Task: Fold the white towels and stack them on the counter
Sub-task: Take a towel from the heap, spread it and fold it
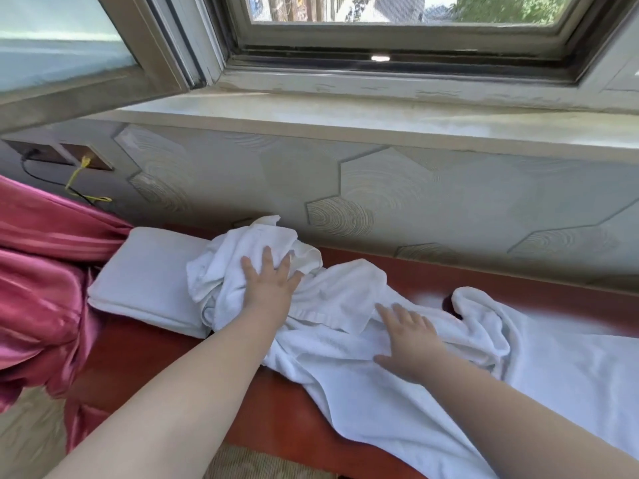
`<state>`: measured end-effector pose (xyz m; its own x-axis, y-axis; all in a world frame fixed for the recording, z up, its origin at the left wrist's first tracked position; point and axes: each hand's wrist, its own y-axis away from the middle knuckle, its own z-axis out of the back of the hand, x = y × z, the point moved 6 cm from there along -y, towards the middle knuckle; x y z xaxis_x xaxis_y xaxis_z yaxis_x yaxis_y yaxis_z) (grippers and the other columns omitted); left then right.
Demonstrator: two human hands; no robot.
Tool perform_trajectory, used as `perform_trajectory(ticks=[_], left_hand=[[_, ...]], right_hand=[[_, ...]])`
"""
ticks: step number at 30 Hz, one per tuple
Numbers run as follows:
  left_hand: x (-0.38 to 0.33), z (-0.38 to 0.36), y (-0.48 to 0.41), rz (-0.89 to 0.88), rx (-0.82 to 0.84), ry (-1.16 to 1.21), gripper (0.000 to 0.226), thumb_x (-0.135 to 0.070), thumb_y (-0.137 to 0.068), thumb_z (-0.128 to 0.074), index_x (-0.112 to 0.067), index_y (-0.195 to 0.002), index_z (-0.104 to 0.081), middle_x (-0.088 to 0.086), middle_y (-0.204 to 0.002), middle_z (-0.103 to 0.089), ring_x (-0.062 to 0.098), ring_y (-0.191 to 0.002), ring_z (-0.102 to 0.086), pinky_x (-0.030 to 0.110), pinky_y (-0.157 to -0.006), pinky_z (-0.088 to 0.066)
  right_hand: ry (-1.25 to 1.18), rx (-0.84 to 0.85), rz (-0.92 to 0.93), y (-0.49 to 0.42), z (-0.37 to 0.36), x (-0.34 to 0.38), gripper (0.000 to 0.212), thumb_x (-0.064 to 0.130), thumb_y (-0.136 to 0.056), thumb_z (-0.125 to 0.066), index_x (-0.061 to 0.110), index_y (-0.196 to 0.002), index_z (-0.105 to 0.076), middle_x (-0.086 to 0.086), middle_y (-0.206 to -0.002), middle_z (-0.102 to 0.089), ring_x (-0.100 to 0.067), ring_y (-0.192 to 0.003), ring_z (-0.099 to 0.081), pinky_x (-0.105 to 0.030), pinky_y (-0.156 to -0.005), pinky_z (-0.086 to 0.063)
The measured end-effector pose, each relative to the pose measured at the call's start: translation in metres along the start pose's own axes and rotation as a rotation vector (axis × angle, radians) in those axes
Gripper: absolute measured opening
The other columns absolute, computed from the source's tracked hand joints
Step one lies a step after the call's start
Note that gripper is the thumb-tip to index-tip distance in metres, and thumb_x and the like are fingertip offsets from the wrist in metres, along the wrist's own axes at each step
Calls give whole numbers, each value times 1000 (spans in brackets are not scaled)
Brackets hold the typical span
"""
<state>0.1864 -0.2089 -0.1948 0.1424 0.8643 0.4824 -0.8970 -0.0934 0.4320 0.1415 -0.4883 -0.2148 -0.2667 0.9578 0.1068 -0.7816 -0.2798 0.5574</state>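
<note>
- I have the left hand (268, 286) pressed flat on the crumpled towel (238, 250), fingers straight and spread, gripping nothing.
- The right hand (409, 340) lies palm down on the long towel (397, 409), fingers splayed as well. I see no cloth pinched in it.
- At the far left, a pink curtain (41, 271) hangs in bunched folds past the left end of the counter (276, 402), down toward the floor (24, 444).
- Above the curtain, two dark sockets (69, 155) sit in the wall (380, 188), and a yellow cable (76, 175) trails down from the right one.
- A folded towel (145, 278) lies flat on the counter just beside the curtain, with its right edge under the crumpled towel.
- The crumpled towel is heaped partly on the folded one, close to the wall.
- Between my hands the white cloth is rumpled, and I cannot tell whether it is a separate towel or part of the long one.
- The long towel runs rightward along the red-brown counter. It spreads wide, drapes over the near edge and leaves the view at the right.
- Behind it, the wall carries a hexagon pattern.
- A pale sill (345, 115) tops the wall, and above that is a window (397, 15) with a dark frame.
</note>
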Motion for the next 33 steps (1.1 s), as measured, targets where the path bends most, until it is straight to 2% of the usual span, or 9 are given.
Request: perform_trajectory(ticks=[5,8,10,15,18,21,26,29,33], left_hand=[[24,-17,-1,73,106,-19,103,-46,-86,-71,-36,-162,-1,5,-167,20,51,-149,16,78,-107,-19],[38,-30,1,72,113,-67,104,-49,-86,-69,-36,-163,0,5,-168,20,50,-149,17,79,-107,-17],[44,-38,3,87,112,-95,106,-55,-85,-67,-36,-163,2,6,-168,20,51,-148,17,79,-107,-15],[25,-41,10,111,120,-87,100,-52,-88,-62,-34,-163,3,5,-169,19,55,-145,21,85,-102,-4],[15,-37,11,127,153,-67,100,-52,-88,-63,-37,-162,3,4,-168,21,55,-144,25,87,-99,3],[23,-41,15,127,160,-68,99,-53,-88,-63,-39,-162,2,2,-169,20,53,-145,27,88,-99,4],[6,-27,26,116,92,-12,83,-47,-89,-52,-37,-161,-13,3,-171,13,54,-146,25,83,-105,11],[-45,2,31,-53,-58,146,75,-53,-91,-39,-35,-161,-18,10,-171,11,48,-150,22,74,-110,23],[-140,44,40,-459,-82,515,83,-64,-95,-46,-36,-162,-5,1,-172,-4,26,-158,5,55,-125,8]], right_hand=[[250,-41,121,-1,-32,31,67,16,-81,-63,37,-140,-40,-4,-121,-55,-28,-110,-53,-42,-99,-31],[297,-149,169,19,-26,10,45,15,-56,-84,30,-94,-68,-4,-87,-66,-29,-73,-63,-43,-76,-49],[337,-225,203,35,-28,-16,42,9,-36,-86,25,-67,-63,0,-64,-59,-25,-54,-56,-40,-59,-50],[401,-227,218,61,-30,-60,37,6,-32,-85,21,-57,-62,-2,-63,-55,-27,-57,-56,-41,-58,-53],[487,-76,87,62,-26,-84,30,19,-53,-87,26,-78,-72,-1,-83,-62,-29,-81,-61,-44,-83,-51],[618,129,-112,69,-30,-133,35,27,-94,-52,32,-127,-63,0,-131,-54,-30,-127,-42,-47,-111,-23],[367,246,-180,82,-42,-164,73,33,-83,-49,36,-153,-30,-8,-166,-7,-35,-153,-4,-64,-119,9],[-67,168,-191,70,-36,-133,79,56,-78,-48,44,-152,-26,-7,-164,-19,-31,-152,-17,-55,-123,-8],[-265,36,-74,60,-36,-90,79,43,-84,-51,41,-157,-22,-1,-160,-28,-27,-151,-20,-49,-123,-18]])
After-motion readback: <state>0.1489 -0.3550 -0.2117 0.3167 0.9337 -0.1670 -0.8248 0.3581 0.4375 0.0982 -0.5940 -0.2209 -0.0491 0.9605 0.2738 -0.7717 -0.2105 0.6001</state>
